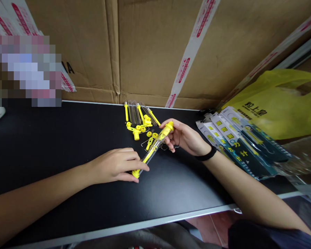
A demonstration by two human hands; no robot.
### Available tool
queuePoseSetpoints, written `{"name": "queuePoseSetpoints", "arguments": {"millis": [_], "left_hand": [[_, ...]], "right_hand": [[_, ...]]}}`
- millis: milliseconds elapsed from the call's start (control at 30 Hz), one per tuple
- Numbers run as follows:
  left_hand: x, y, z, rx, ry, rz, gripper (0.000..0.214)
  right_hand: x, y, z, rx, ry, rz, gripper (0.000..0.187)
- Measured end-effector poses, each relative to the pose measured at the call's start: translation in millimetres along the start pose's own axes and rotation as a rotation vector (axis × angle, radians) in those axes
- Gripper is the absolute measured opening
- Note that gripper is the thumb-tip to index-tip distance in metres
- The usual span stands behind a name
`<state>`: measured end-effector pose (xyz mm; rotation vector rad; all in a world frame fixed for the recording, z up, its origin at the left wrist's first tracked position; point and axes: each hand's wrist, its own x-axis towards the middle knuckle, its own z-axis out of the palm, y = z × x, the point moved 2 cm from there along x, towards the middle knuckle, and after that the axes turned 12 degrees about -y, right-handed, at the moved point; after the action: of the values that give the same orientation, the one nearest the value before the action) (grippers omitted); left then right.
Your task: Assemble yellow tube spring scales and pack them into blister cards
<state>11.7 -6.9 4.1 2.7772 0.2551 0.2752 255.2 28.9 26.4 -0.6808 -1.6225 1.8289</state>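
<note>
A tubular spring scale [153,149], clear with yellow ends and a yellow core, is held at a slant above the black table. My left hand [116,165] is closed on its lower yellow end, between thumb and fingers. Around the upper yellow cap, the fingers of my right hand [188,138] grip the tube; a dark band circles that wrist. Just beyond lie loose parts: clear tubes [133,112], yellow rods [140,112], yellow rings and caps [136,134], and a thin wire hook [144,143]. My right hand hides some of the small pieces.
Printed spring scale boxes [238,138] are stacked on the right, beside a yellow plastic bag [282,103] and clear plastic wrapping [298,159]. A large taped cardboard box [150,45] stands along the table's back edge. The pale front edge [145,221] runs near my body.
</note>
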Motion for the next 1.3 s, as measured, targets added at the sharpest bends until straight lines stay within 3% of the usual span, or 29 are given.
{"name": "queuePoseSetpoints", "arguments": {"millis": [667,1133,1300], "left_hand": [[-0.7,0.5,3.1,0.045,-0.025,0.010,0.039],[3.3,4.8,0.3,-0.004,-0.023,0.021,0.033],[3.3,5.9,1.6,0.047,-0.052,0.017,0.032]], "right_hand": [[0.3,7.2,1.1,-0.075,0.069,0.048,0.035],[3.8,6.8,5.0,0.033,0.244,-0.098,0.030],[3.9,4.7,2.8,-0.064,0.234,-0.135,0.030]]}}
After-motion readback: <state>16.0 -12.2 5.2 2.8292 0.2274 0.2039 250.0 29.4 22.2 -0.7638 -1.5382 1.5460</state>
